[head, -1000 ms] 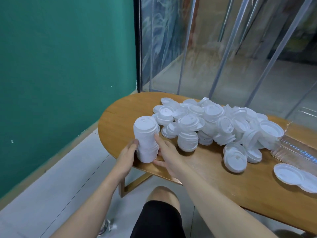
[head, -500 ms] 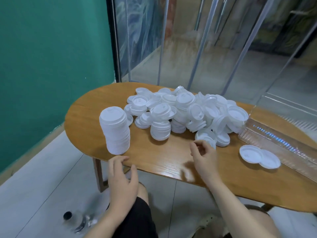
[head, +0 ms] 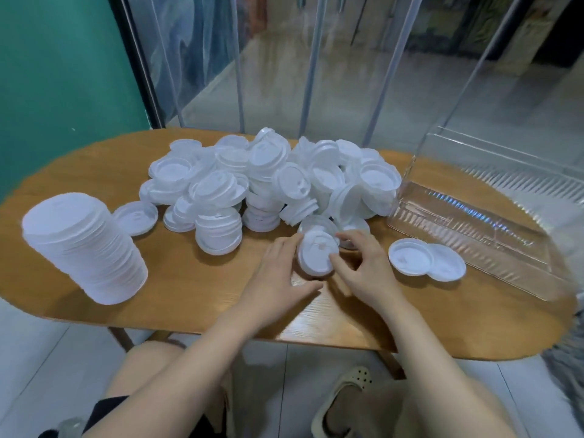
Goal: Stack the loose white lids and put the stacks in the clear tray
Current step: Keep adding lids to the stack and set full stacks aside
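Observation:
A big pile of loose white lids (head: 271, 181) covers the middle of the wooden table (head: 177, 295). A tall finished stack of lids (head: 83, 248) stands at the table's left end. At the pile's near edge, both hands close around one small stack of lids (head: 316, 256): my left hand (head: 278, 276) grips its left side and my right hand (head: 363, 270) grips its right side with curled fingers. The clear tray (head: 474, 235) lies at the right, with nothing in it. Two single lids (head: 426, 260) lie in front of the tray.
A tall clear plastic panel (head: 493, 90) rises behind the tray. A green wall (head: 57, 74) stands to the left and glass panels behind the table. My knees and a beige shoe (head: 344, 403) are below the table's near edge.
Both hands let go of the tall stack at the left and moved right to the pile's near edge, where they now hold a small stack. The camera has swung right.

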`<state>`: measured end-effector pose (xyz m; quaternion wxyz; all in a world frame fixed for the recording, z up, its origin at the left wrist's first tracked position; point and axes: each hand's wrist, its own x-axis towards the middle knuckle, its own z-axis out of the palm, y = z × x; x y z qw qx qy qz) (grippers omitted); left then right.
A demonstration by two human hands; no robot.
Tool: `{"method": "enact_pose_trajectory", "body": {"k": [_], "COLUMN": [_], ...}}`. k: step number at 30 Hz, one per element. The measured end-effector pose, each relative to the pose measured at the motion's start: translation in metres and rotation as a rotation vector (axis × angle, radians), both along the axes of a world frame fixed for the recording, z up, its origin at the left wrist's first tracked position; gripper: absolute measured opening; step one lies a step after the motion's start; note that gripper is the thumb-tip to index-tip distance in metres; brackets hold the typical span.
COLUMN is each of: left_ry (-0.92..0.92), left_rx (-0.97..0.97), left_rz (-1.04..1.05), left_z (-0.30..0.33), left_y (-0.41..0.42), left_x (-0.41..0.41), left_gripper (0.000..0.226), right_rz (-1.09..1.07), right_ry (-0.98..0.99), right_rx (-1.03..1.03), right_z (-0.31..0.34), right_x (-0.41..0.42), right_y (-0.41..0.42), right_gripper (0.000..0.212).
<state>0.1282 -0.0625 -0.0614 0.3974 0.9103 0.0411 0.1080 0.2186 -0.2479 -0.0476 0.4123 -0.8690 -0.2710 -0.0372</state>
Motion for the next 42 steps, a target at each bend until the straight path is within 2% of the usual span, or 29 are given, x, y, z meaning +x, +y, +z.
{"method": "enact_pose_trajectory", "body": {"k": [6, 11, 15, 18, 23, 29, 34, 39, 42], "left_ry": [0.002, 0.034, 0.04, 0.078, 0.183, 0.19, 0.176, 0.168, 0.163], "left_rx": [0.071, 0.214, 0.275, 0.25, 0.262, 0.195, 0.178, 0.176, 0.198], "left_rz": [-0.001, -0.036, -0.024, -0.06, -0.03, -0.04, -0.027, -0.017, -0.03], "left_z": [0.005, 0.016, 0.022, 0.024, 0.019, 0.011, 0.012, 0.012, 0.011], "left_y": [-0.001, -0.002, 0.013, 0.031, 0.045, 0.047, 0.048, 0.045, 0.039], "left_x": [0.007, 0.01, -0.005, -0.023, -0.031, -0.043, -0.048, -0.049, -0.048], "left_gripper": [0.088, 0.086, 0.081, 0.072, 0.075, 0.075, 0.073, 0.073, 0.075], "right_rz": [0.059, 0.097, 0.124, 0.154, 0.161, 0.125, 0.074, 0.002, -0.015], "right_ry": [0.01, 0.05, 0.048, 0.006, -0.049, -0.149, -0.214, -0.196, -0.203], "right_rx": [0.032, -0.035, -0.063, -0.097, -0.079, -0.14, -0.128, -0.115, -0.063], "right_z": [-0.006, -0.008, -0.01, -0.015, -0.02, -0.023, -0.019, -0.012, -0.012], "right_x": [0.017, 0.017, 0.023, 0.023, 0.024, 0.019, 0.007, -0.007, -0.008], "right_y": [-0.005, -0.004, 0.001, 0.0, -0.006, -0.003, 0.003, 0.003, 0.002], "right_gripper": [0.019, 0.043, 0.045, 0.037, 0.015, 0.017, 0.006, 0.027, 0.029]}}
